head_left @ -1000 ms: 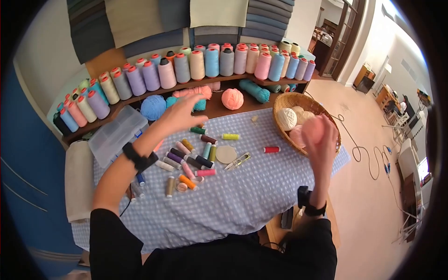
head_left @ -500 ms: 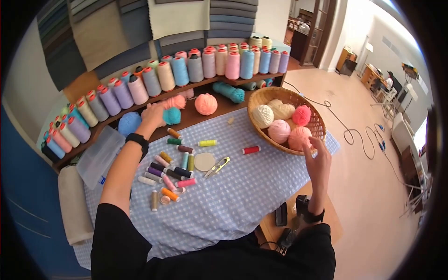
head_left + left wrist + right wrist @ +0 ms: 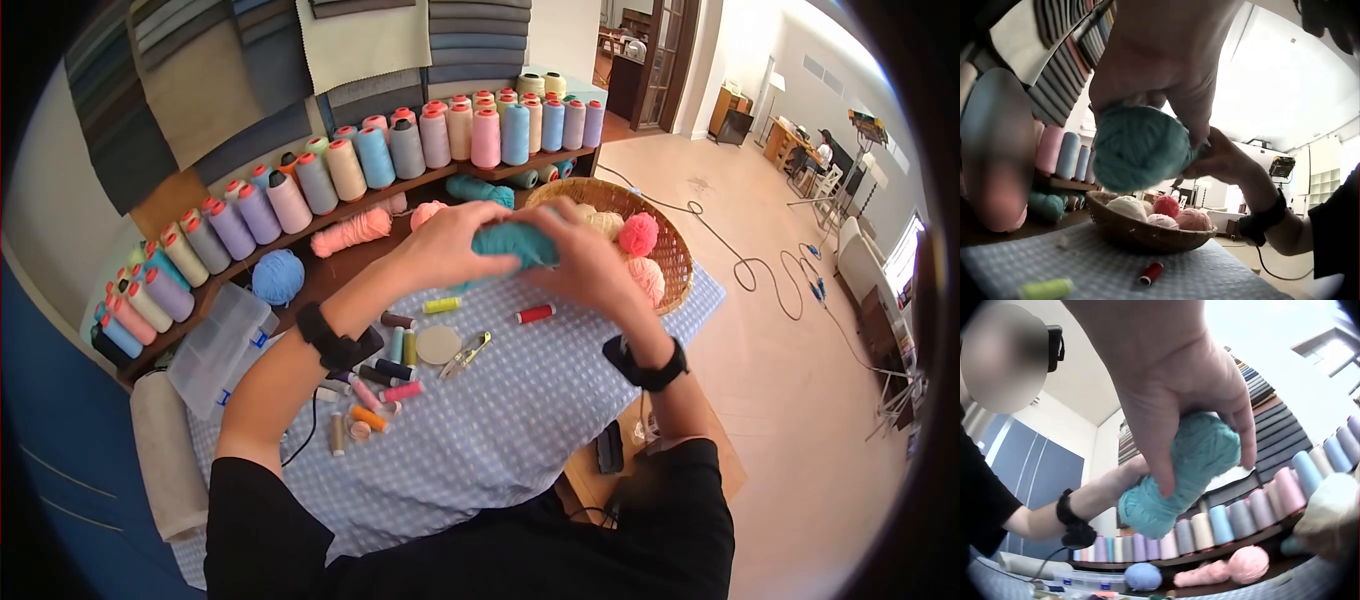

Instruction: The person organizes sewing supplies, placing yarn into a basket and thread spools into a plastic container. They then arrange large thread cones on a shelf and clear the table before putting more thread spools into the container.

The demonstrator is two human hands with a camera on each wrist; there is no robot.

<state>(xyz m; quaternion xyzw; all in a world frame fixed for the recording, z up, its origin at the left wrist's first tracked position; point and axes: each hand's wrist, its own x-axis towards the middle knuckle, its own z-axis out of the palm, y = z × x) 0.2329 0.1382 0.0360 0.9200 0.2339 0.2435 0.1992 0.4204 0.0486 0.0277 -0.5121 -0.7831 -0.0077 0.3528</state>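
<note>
A teal skein of yarn (image 3: 515, 245) is held up above the checked cloth, between both hands. My left hand (image 3: 447, 243) grips one end of it, thumb and fingers curled round the strands. From the other side my right hand (image 3: 585, 258) holds the skein too; the right wrist view shows thumb and fingers on either side of the teal yarn (image 3: 1194, 465). Just behind the right hand stands a wicker basket (image 3: 682, 262) with several yarn balls, among them a hot pink ball (image 3: 638, 235) and a peach ball (image 3: 646, 282). The hands hide part of the basket.
Small thread spools, a red spool (image 3: 535, 314) and thread snips (image 3: 467, 354) lie on the checked cloth (image 3: 480, 450). A clear plastic box (image 3: 222, 345) stands at left. Behind, a shelf holds rows of thread cones, with a blue yarn ball (image 3: 278, 277) below.
My right hand let go of a pink ball in the basket. The left hand took the teal skein from under the shelf and brought it right, where the right hand now grips it too.
</note>
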